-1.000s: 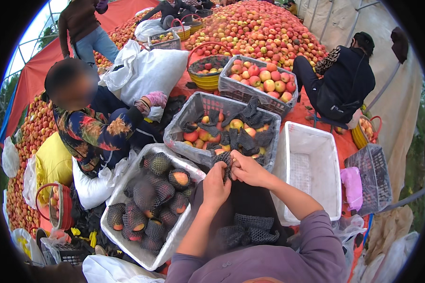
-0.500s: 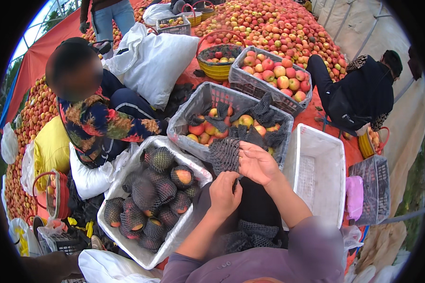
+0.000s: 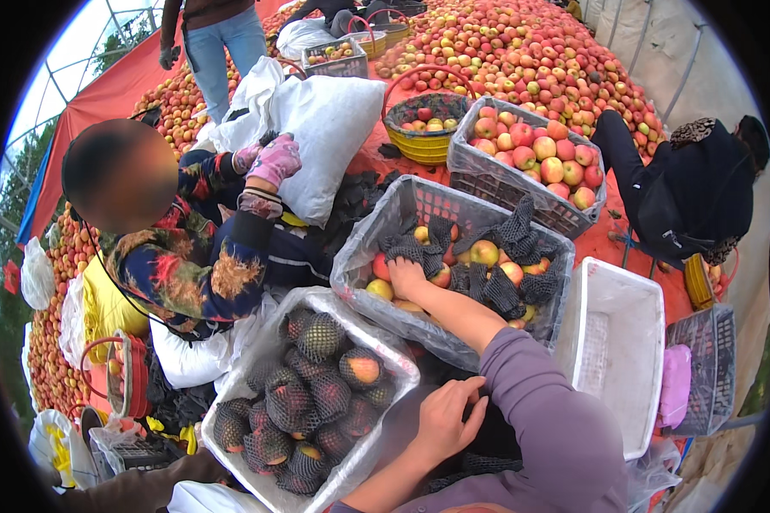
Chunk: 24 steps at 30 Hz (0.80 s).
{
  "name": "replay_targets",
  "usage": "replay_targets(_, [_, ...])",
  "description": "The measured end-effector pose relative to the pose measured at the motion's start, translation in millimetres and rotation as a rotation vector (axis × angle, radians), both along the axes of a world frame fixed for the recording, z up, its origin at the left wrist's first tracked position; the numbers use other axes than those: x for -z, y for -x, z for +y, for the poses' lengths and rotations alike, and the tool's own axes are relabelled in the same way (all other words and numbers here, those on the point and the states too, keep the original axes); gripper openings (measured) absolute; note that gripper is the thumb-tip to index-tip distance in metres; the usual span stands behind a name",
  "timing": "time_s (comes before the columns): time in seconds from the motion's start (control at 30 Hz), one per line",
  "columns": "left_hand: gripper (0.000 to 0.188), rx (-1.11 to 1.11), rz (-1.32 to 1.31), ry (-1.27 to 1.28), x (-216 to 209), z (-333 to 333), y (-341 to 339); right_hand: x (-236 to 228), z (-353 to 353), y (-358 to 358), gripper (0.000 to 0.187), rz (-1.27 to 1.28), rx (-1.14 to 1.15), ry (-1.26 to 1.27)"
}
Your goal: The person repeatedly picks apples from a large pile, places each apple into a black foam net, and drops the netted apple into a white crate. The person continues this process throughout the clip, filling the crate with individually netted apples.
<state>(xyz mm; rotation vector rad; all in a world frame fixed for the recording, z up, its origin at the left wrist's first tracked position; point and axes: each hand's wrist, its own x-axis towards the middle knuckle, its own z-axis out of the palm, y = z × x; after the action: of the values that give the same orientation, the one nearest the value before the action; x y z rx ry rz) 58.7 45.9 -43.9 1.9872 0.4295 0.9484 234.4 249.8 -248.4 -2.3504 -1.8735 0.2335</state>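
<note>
My right hand [image 3: 408, 278] reaches into a plastic-lined grey crate [image 3: 359, 295] in front of me. It is among red-yellow apples [image 3: 484, 252] and black foam net sleeves [image 3: 506, 292]; its fingertips are partly hidden there, so I cannot see whether it grips anything. Lower down, my left hand [image 3: 447, 419] hangs near my right sleeve, fingers loosely bent and apart, with nothing visible in it. To its left, a white crate [image 3: 231, 389] holds several apples in black nets [image 3: 321, 338].
Across on the left sits a co-worker with pink-gloved hands [image 3: 274, 162] raised. A white crate [image 3: 586, 376] stands to the right. Behind are a full apple crate [image 3: 522, 192], a yellow basket [image 3: 419, 145] and a big apple heap [image 3: 539, 51]. Another person [image 3: 693, 184] bends at far right.
My right hand has left the black net it was holding up and gone down into the apple crate. My left hand has lowered. The co-worker's gloved hands have come up. The view has shifted.
</note>
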Motion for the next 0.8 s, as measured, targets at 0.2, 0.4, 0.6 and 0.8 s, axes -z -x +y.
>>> replay_targets(0.2, [0.031,-0.013,0.03,0.081,5,10,0,9,27,4,0.064,0.185,0.162,-0.128])
replay_targets(0.4, [0.027,-0.094,-0.034,0.102,1,11,0,-37,-5,-16,0.064,0.369,0.253,-0.086])
replay_targets(0.6, [0.066,-0.323,-0.217,0.614,19,32,-2,-148,-140,-36,0.07,1.128,0.032,-0.325])
replay_targets(0.8, [0.062,0.122,-0.661,1.201,-5,19,11,-268,-247,43,0.075,0.293,-0.364,-0.612])
